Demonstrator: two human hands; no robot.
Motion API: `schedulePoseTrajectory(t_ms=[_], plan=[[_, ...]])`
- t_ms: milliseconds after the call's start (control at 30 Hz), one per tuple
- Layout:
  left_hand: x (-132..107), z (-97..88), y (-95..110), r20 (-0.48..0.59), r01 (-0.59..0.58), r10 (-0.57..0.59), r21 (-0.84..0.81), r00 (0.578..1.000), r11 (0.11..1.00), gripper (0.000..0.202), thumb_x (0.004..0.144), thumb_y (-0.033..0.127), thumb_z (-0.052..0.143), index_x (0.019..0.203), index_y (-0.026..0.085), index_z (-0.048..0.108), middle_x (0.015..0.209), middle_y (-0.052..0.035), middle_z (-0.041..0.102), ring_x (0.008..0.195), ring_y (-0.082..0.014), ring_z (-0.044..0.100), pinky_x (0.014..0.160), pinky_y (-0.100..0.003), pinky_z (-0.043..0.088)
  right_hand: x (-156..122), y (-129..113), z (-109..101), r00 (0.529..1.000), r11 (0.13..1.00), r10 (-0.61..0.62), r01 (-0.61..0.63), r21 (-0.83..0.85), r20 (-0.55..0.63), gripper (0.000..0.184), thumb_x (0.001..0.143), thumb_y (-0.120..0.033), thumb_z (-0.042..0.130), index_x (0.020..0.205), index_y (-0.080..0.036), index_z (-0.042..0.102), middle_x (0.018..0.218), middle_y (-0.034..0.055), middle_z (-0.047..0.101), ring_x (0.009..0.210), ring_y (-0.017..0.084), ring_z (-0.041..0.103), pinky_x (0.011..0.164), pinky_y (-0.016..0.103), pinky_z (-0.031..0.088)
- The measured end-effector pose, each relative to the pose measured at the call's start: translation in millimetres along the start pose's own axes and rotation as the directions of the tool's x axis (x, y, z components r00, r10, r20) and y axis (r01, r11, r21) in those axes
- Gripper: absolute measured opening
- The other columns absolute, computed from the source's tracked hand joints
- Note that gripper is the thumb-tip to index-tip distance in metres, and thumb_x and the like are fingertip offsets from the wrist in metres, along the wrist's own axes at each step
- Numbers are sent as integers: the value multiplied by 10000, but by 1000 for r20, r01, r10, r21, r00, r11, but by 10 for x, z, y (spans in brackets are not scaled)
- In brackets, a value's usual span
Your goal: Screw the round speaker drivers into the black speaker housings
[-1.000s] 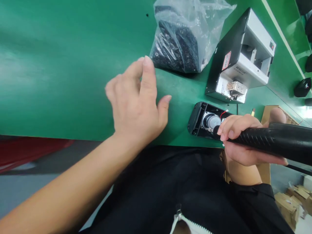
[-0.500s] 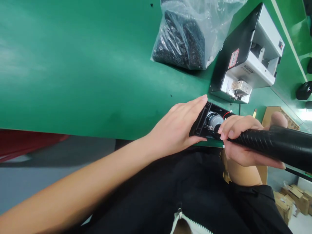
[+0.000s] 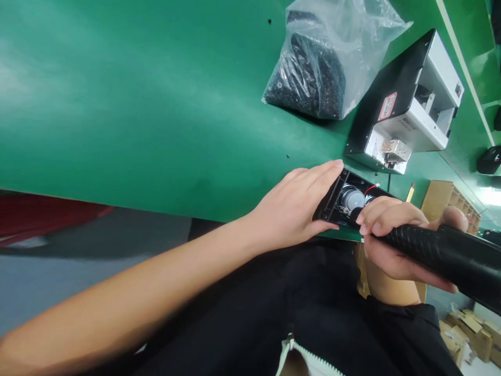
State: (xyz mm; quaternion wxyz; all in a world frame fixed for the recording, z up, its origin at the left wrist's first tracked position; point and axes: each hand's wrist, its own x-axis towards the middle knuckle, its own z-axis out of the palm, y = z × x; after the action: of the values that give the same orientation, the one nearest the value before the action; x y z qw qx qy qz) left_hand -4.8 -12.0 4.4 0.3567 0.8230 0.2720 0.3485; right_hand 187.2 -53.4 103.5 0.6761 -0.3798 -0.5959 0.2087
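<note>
My left hand (image 3: 293, 203) is wrapped round the left end of a black rectangular housing (image 3: 332, 211), fingers on the far side and thumb on the near side. Inside the housing sits a round silver-grey part (image 3: 353, 199), with a spring and a red wire close by. My right hand (image 3: 395, 224) is closed on a black electric screwdriver (image 3: 442, 250), held tilted. Its tip end points into the housing beside the round part; the bit itself and the right end of the housing are hidden behind my right fingers.
Beyond my hands, a clear plastic bag (image 3: 313, 68) of black parts lies on the green table (image 3: 136, 104). A black and silver machine (image 3: 403, 109) stands right of it. A cardboard rack (image 3: 450, 203) is at the right, with cardboard boxes (image 3: 473, 329) lower on the floor.
The whole view has shifted, so the bag and machine appear slightly lower and farther right. Both hands keep their holds; the screwdriver's back end appears tilted somewhat lower.
</note>
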Motion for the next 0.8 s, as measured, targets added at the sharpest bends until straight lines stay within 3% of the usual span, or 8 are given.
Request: schedulePoseTrajectory(t_ms=[100,267,467,800], plan=[[4,-18,23,22,14,-14,11,1000,1000,1282,1095,585,898,1969,206,40,1939,-292,479,1803,-435,515,1393,-563,523,19,31,44,1000,996,-20,20,91,2,878,1134,-899,309,1618,-309,744,745,-43,709,452,146,606,424,314,575],[10,-17,17,34,10,-10,7,999,1000,1267,1110,611,870,1970,205,33,1940,-297,474,1804,-441,512,1390,-568,525,12,62,71,1000,981,-28,26,190,7,942,1094,-961,359,1614,-254,700,787,-14,747,464,161,608,407,328,550],[5,-11,-5,19,1,-1,-4,1000,1000,1278,1096,585,895,1972,212,43,1935,-297,483,1798,-445,521,1379,-588,541,1,69,125,997,969,-44,57,240,-57,1045,1082,-978,265,1586,-188,726,791,7,766,488,164,632,423,328,553],[16,-16,14,28,2,-2,-7,1000,1000,1329,1054,540,957,1968,207,52,1937,-300,478,1800,-444,519,1391,-593,538,35,55,68,998,977,-68,66,201,1,1008,1095,-961,301,1614,-215,736,773,1,734,487,166,638,424,335,584]])
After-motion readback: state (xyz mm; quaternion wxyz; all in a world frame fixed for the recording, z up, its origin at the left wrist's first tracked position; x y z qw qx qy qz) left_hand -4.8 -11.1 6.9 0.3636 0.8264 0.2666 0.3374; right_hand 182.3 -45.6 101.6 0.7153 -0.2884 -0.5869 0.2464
